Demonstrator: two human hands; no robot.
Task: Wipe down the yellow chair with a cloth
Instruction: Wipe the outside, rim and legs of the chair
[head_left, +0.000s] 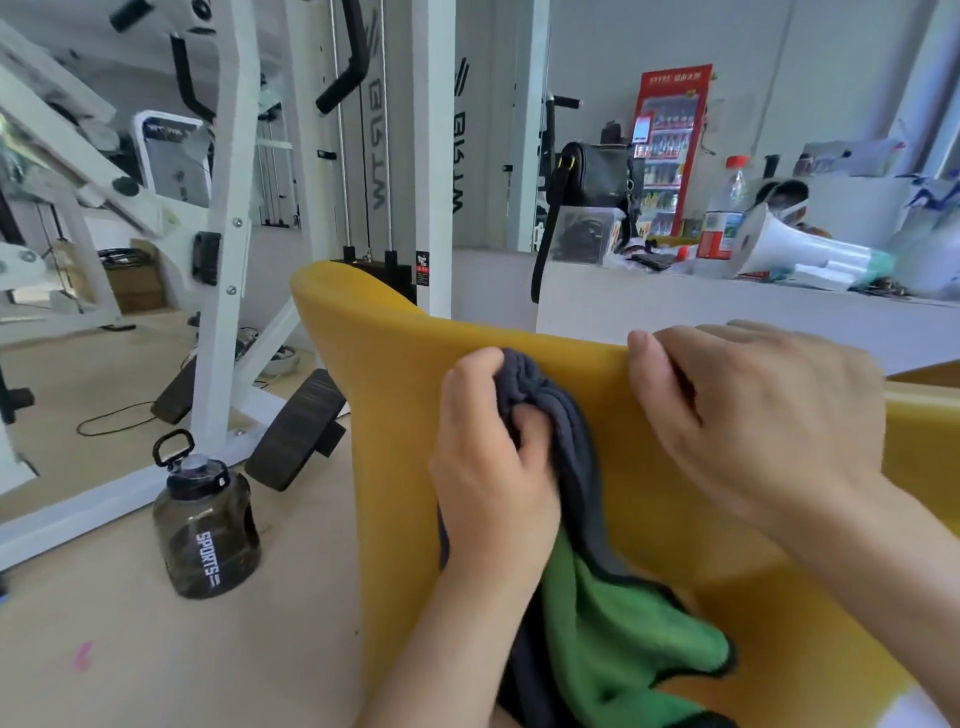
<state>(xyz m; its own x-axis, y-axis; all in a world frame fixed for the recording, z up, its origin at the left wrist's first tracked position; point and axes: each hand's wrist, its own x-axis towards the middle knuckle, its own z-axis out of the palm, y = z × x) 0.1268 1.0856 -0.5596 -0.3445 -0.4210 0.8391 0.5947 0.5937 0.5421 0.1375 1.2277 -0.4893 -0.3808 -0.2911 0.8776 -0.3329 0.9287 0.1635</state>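
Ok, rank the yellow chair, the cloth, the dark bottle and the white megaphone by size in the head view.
1. yellow chair
2. cloth
3. dark bottle and white megaphone look alike; megaphone is farther off, so unranked.

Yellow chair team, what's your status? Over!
Left hand grips cloth against yellow chair back. Right hand holds the top edge. Water jug on floor beside chair, not blocking.

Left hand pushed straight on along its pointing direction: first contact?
Likely the yellow chair backrest: the left hand grips the grey-green cloth right against it, below the top rim.
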